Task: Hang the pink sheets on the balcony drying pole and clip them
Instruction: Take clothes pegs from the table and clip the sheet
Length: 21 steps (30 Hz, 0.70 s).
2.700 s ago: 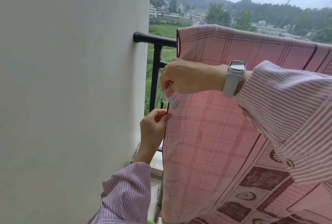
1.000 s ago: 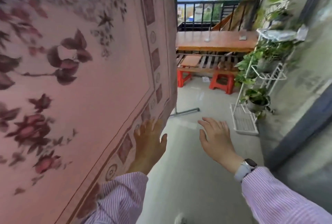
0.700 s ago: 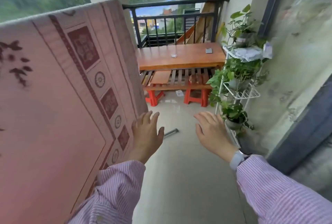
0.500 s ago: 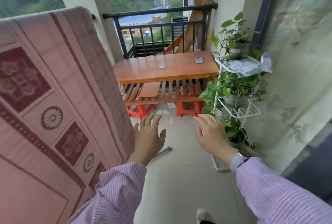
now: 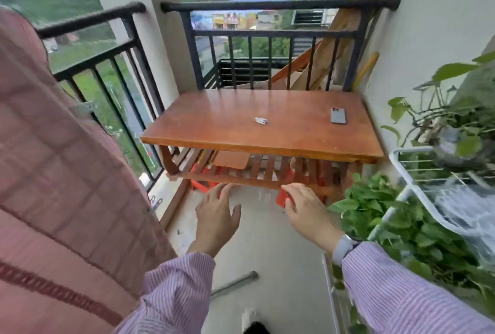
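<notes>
Left hand (image 5: 217,217) and right hand (image 5: 305,209), grips spread and holding nothing, over bare floor (image 5: 267,248) between pink sheet (image 5: 67,186) edge and plants (image 5: 396,223).

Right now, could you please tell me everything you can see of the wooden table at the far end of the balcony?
The wooden table is low and reddish-brown, with a smooth, slightly glossy top and a slatted shelf beneath. It stands level against the black railing at the balcony's end. On top lie a small pale clip near the middle and a grey phone, flat, toward the right. Red stools show underneath. Neither hand touches it.
</notes>
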Available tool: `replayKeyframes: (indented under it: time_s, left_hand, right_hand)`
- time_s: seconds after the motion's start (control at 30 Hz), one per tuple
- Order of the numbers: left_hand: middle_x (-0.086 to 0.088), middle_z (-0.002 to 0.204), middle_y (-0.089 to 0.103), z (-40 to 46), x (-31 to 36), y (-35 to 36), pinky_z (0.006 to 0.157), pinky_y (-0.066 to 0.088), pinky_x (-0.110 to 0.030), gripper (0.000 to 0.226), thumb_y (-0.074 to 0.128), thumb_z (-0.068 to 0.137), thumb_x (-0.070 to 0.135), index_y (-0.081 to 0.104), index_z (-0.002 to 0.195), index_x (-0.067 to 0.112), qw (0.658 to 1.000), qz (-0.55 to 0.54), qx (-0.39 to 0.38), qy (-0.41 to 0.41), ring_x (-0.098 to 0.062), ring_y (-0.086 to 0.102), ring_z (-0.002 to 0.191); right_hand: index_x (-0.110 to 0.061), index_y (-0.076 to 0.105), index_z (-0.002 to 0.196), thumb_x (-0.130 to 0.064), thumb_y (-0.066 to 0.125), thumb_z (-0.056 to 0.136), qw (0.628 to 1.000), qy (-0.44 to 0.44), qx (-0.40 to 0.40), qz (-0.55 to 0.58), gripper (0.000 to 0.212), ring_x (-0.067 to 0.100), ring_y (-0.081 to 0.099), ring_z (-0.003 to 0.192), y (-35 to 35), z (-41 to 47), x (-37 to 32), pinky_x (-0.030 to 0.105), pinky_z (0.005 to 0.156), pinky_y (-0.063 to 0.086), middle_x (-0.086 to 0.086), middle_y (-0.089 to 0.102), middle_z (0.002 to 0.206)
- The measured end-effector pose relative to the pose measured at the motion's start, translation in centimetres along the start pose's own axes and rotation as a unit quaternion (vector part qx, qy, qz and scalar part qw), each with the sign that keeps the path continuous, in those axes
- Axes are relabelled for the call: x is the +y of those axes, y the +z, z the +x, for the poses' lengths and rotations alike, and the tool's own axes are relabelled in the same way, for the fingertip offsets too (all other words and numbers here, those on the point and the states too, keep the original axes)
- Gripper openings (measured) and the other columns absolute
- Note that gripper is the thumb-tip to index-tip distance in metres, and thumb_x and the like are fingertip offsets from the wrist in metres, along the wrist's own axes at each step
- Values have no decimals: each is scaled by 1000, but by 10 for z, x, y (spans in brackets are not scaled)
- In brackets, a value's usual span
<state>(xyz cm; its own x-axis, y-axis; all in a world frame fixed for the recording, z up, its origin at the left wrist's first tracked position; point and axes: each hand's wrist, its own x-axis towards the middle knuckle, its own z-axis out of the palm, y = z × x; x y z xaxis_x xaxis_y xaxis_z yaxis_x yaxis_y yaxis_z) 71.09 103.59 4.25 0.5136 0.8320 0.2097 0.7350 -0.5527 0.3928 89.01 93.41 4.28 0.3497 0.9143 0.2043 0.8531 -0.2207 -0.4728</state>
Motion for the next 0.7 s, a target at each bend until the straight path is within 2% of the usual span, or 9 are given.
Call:
replayKeyframes:
  time_s: [0.17, 0.33, 0.57, 0.7]
  left_hand:
    - [-13, 135, 44, 126, -31, 50, 102, 31, -42, 52, 57, 85, 26, 41, 132, 11, 999, -37, -3, -19, -30, 37, 126]
    - [-5, 140, 37, 236, -64, 94, 103, 28, -42, 51, 51, 88, 30, 34, 135, 17, 996, -51, -43, -61, -23, 29, 130]
    - [-9, 141, 34, 342, -90, 157, 105, 28, -42, 53, 48, 90, 30, 30, 137, 15, 986, -53, -129, -89, -26, 29, 130]
    - [-8, 143, 31, 397, -106, 195, 106, 26, -42, 53, 43, 91, 33, 27, 138, 16, 979, -28, -163, -120, -25, 26, 132]
  right_hand:
    - [-12, 46, 126, -14, 39, 91, 999, 20, -41, -2, 36, 24, 41, 121, 42, 133, 34, 32, 100, 32, 7, 48, 130]
    - [-11, 45, 128, -14, 38, 92, 995, 62, -77, 1, 37, 23, 41, 122, 74, 248, 68, 31, 101, 32, 7, 47, 131]
    - [-11, 40, 132, -16, 36, 94, 979, 110, -170, 0, 39, 22, 37, 127, 115, 361, 122, 29, 103, 28, 7, 42, 137]
    - [-11, 38, 134, -17, 36, 94, 973, 123, -193, -13, 40, 24, 36, 126, 147, 448, 156, 31, 103, 28, 8, 39, 138]
